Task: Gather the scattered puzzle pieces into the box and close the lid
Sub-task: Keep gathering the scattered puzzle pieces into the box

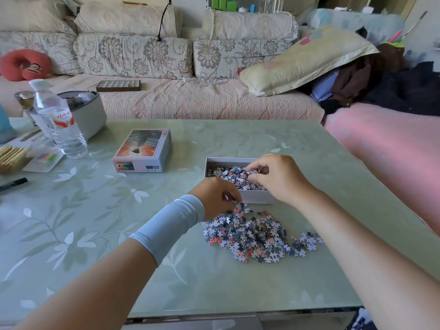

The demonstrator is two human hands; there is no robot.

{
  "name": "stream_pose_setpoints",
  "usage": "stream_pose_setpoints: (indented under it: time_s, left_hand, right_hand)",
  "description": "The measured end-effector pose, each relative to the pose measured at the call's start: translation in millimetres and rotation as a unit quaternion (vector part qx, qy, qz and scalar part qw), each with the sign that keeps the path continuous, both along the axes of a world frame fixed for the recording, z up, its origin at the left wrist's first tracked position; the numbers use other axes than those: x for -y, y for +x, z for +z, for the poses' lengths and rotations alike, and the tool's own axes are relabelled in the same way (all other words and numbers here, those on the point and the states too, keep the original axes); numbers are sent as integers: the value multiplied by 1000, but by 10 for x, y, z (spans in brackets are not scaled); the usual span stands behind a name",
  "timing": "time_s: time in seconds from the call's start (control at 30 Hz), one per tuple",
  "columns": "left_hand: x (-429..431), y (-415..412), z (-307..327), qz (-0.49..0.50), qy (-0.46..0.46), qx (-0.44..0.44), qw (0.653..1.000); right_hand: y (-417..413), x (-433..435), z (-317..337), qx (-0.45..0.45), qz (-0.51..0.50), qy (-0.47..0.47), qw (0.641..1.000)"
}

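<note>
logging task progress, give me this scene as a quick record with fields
box: open, on the table, partly filled
lid: off, lying on the table to the box's left
loose pieces: pile on the table in front of the box
left hand: grips loose pieces at the pile's far edge, by the box's near wall
right hand: over the box, fingertips curled down onto the pieces inside; hold unclear
other: water bottle at the table's far left
</note>
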State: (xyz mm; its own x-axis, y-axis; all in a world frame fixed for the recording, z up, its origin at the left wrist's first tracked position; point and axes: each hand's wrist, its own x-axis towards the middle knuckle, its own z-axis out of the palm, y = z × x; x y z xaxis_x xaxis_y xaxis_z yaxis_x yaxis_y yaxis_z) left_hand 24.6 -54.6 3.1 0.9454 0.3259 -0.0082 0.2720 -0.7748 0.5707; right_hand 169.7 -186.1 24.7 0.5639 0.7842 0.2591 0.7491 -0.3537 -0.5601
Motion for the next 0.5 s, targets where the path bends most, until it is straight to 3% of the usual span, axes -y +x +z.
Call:
stream_pose_setpoints:
  time_s: [0.13,0.23,0.37,0.5]
  left_hand:
    - [-104,104,77,54,-82,103,990]
    - [-208,214,96,115,-67,176,975]
    - [-281,259,35,94,-45,94,990]
    - [-337,176,-8,30,109,20,993]
  right_hand:
    - [81,-104,-93,30,13,-54,998]
    - [71,-93,-82,51,42,-127,990]
    - [58,-24,-127,64,61,-198,976]
    - [99,-15,-147,86,41,-163,982]
